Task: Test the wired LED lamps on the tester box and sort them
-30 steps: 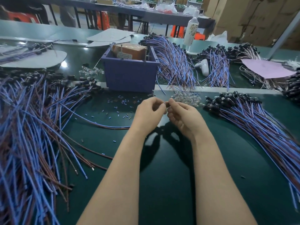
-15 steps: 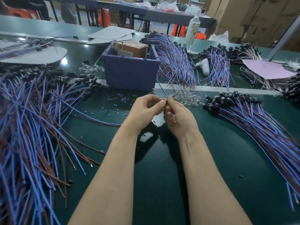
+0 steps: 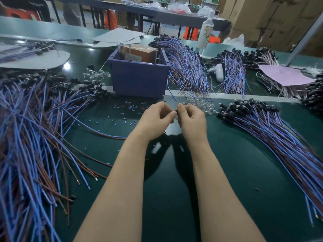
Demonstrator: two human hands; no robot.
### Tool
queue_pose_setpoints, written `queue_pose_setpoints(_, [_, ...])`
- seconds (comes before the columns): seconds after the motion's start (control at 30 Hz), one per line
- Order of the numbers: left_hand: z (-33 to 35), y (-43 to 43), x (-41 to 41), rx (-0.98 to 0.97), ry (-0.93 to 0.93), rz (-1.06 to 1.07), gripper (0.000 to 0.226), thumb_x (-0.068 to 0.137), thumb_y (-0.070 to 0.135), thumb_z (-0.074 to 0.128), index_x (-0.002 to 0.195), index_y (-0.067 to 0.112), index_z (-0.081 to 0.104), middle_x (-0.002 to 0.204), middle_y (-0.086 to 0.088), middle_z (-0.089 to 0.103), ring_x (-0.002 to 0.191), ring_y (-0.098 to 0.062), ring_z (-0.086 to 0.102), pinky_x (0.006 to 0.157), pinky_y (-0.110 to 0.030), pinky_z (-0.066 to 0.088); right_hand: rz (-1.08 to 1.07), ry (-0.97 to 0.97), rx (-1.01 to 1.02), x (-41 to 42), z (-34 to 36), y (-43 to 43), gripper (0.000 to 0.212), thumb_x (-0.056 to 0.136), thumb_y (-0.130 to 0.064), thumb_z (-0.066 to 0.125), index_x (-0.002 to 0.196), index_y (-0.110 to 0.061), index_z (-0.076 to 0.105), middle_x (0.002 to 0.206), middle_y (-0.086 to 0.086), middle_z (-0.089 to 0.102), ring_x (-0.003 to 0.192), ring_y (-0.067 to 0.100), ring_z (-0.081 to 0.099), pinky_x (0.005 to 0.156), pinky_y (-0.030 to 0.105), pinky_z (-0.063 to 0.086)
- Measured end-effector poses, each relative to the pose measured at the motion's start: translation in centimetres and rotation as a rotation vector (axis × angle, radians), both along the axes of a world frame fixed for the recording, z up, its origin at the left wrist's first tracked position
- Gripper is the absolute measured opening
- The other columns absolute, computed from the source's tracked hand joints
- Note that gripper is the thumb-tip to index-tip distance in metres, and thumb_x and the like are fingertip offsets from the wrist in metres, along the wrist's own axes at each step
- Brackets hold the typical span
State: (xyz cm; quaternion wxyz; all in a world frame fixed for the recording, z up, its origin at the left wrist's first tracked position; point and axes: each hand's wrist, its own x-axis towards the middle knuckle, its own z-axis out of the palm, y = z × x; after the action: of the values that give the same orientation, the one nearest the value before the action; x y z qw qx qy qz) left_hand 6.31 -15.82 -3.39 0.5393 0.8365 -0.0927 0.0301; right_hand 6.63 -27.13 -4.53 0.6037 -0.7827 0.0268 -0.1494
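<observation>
My left hand point(image 3: 155, 121) and my right hand point(image 3: 191, 121) meet fingertip to fingertip over the dark green table point(image 3: 227, 172), pinching a small dark lamp head point(image 3: 176, 112) between them. Its blue and brown wire point(image 3: 104, 135) trails left from under my left hand. The tester box point(image 3: 139, 77), a purple crate with a brown unit and metal pins inside, stands just behind my hands. A big heap of wired lamps point(image 3: 31, 137) lies on the left. A neater bundle of wired lamps point(image 3: 272, 130) fans out on the right.
A pile of clear lamp caps point(image 3: 201, 104) lies right behind my right hand. Small blue wire offcuts point(image 3: 125, 109) litter the table before the box. More wire bundles point(image 3: 188, 67), a bottle point(image 3: 205, 32), a pink sheet point(image 3: 284, 75) and white boards point(image 3: 35, 59) sit further back.
My hands have stayed together at the lamp head, fingers shifting slightly. The view has tilted a little, so the hands sit marginally higher in it.
</observation>
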Motion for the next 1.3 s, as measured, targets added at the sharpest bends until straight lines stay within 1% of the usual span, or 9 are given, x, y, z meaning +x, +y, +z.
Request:
queue_pose_setpoints(0.1, [-0.5, 0.7, 0.1, 0.22, 0.001, 0.143, 0.013, 0.091, 0.026, 0.059, 0.087, 0.014, 0.056, 0.074, 0.007, 0.055, 0.075, -0.015, 0.049, 0.065, -0.022, 0.033, -0.245, -0.009, -0.029, 0.9, -0.1, -1.7, 0.026, 0.096, -0.028, 0.052, 0.078, -0.012, 0.061, 0.065, -0.001, 0.055, 0.067, 0.017, 0.048, 0.061, 0.026, 0.036])
queue_pose_setpoints(0.2, [-0.5, 1.7, 0.5, 0.049, 0.013, 0.332, 0.011, 0.091, 0.025, 0.059, 0.091, 0.014, 0.06, 0.09, -0.001, 0.064, 0.087, -0.018, 0.056, 0.078, -0.025, 0.042, -0.397, 0.007, 0.115, 1.3, -0.3, -3.7, 0.014, 0.094, -0.021, 0.054, 0.082, -0.015, 0.056, 0.073, 0.002, 0.058, 0.075, 0.023, 0.055, 0.071, 0.033, 0.045])
queue_pose_setpoints(0.33, [0.0, 1.0, 0.3, -0.213, -0.002, 0.401, 0.02, 0.091, 0.019, 0.06, 0.109, 0.013, 0.063, 0.101, -0.009, 0.068, 0.098, -0.023, 0.062, 0.094, -0.035, 0.048, -0.296, 0.035, -0.208, 0.9, -0.9, -2.0, 0.019, 0.089, -0.007, 0.051, 0.1, -0.017, 0.063, 0.091, 0.002, 0.062, 0.089, 0.023, 0.057, 0.074, 0.021, 0.037])
queue_pose_setpoints(0.43, [-0.1, 0.6, 0.1, -0.142, -0.023, 0.389, 0.026, 0.092, 0.021, 0.058, 0.116, 0.014, 0.065, 0.105, -0.005, 0.07, 0.102, -0.019, 0.062, 0.093, -0.025, 0.044, -0.28, 0.061, -0.398, 1.1, -0.9, -2.0, 0.031, 0.092, -0.009, 0.048, 0.119, -0.014, 0.061, 0.124, 0.011, 0.051, 0.111, 0.027, 0.05, 0.094, 0.025, 0.033])
queue_pose_setpoints(0.6, [0.1, 0.2, -0.1, 0.104, -0.145, 0.434, 0.023, 0.093, 0.025, 0.056, 0.113, 0.023, 0.067, 0.103, -0.002, 0.071, 0.103, -0.028, 0.058, 0.096, -0.036, 0.043, -0.205, 0.164, -0.662, 1.6, -1.0, -1.3, 0.033, 0.095, -0.024, 0.05, 0.127, -0.023, 0.058, 0.144, 0.008, 0.031, 0.127, 0.029, 0.035, 0.105, 0.031, 0.026])
queue_pose_setpoints(0.8, [-0.1, -0.2, -0.1, 0.046, -0.231, 0.311, 0.02, 0.095, 0.011, 0.052, 0.109, 0.015, 0.065, 0.096, 0.003, 0.068, 0.091, -0.017, 0.06, 0.078, -0.015, 0.041, -0.229, 0.106, -0.631, 1.5, -1.0, -1.3, 0.018, 0.093, -0.023, 0.054, 0.106, -0.017, 0.065, 0.126, 0.008, 0.047, 0.117, 0.027, 0.04, 0.094, 0.026, 0.027])
queue_pose_setpoints(1.0, [-0.6, 0.1, 0.0, -0.112, -0.207, 0.2, 0.02, 0.095, 0.006, 0.049, 0.106, 0.018, 0.061, 0.096, 0.009, 0.064, 0.089, -0.003, 0.058, 0.077, 0.001, 0.039, -0.013, -0.165, -0.076, -0.4, 1.7, -0.8, 0.011, 0.088, -0.009, 0.063, 0.093, -0.019, 0.065, 0.08, -0.008, 0.063, 0.073, 0.003, 0.058, 0.069, 0.01, 0.044])
queue_pose_setpoints(1.17, [-0.7, 0.2, 0.0, -0.141, -0.187, 0.163, 0.021, 0.095, 0.006, 0.049, 0.107, 0.019, 0.061, 0.097, 0.009, 0.065, 0.09, 0.001, 0.058, 0.081, -0.005, 0.042, 0.094, -0.197, -0.031, -0.9, 2.1, 0.1, 0.02, 0.089, -0.003, 0.059, 0.098, -0.018, 0.069, 0.096, 0.007, 0.068, 0.084, 0.009, 0.062, 0.079, 0.016, 0.048])
queue_pose_setpoints(1.3, [-0.6, 0.1, 0.0, -0.129, -0.181, 0.145, 0.021, 0.095, 0.006, 0.049, 0.108, 0.017, 0.062, 0.094, 0.006, 0.065, 0.081, -0.006, 0.059, 0.058, 0.0, 0.042, 0.081, -0.222, -0.129, -0.9, 2.1, 0.2, 0.017, 0.09, -0.006, 0.059, 0.102, -0.012, 0.069, 0.098, 0.004, 0.068, 0.09, 0.013, 0.064, 0.084, 0.019, 0.049])
